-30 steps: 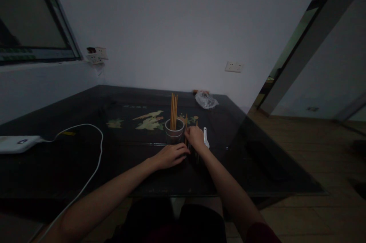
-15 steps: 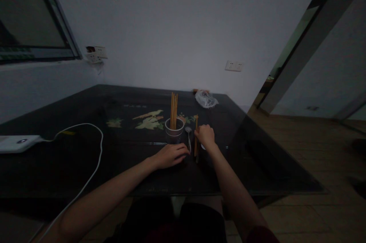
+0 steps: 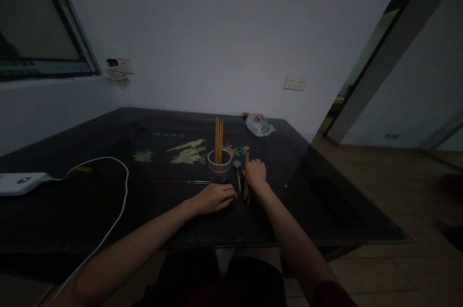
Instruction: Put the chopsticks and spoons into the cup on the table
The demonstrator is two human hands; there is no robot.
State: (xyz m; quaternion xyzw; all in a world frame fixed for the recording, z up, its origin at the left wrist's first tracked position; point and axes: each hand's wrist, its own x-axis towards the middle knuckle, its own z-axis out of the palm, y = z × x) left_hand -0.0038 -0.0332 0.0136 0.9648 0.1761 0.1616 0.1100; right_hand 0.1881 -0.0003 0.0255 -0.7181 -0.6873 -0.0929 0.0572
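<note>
A pale cup (image 3: 219, 168) stands on the dark glass table (image 3: 108, 210) with several wooden chopsticks (image 3: 218, 139) upright in it. Just right of the cup lie a metal spoon (image 3: 237, 171) and a few loose chopsticks (image 3: 246, 178), pointing away from me. My right hand (image 3: 256, 175) rests against these loose chopsticks, its fingers curled down onto them. Near the cup's base, my left hand (image 3: 216, 197) lies flat on the table with fingers stretched out and nothing in it.
A white power bank (image 3: 20, 183) with a white cable (image 3: 115, 210) lies at the left. At the table's far edge sits a crumpled clear plastic bag (image 3: 259, 126). A dark flat object (image 3: 334, 201) lies at the right, and wooden floor lies beyond.
My right hand left the cup's side, went right, then came back a little onto the loose chopsticks. It now covers the white spoon, and the metal spoon shows. My left hand has stayed put.
</note>
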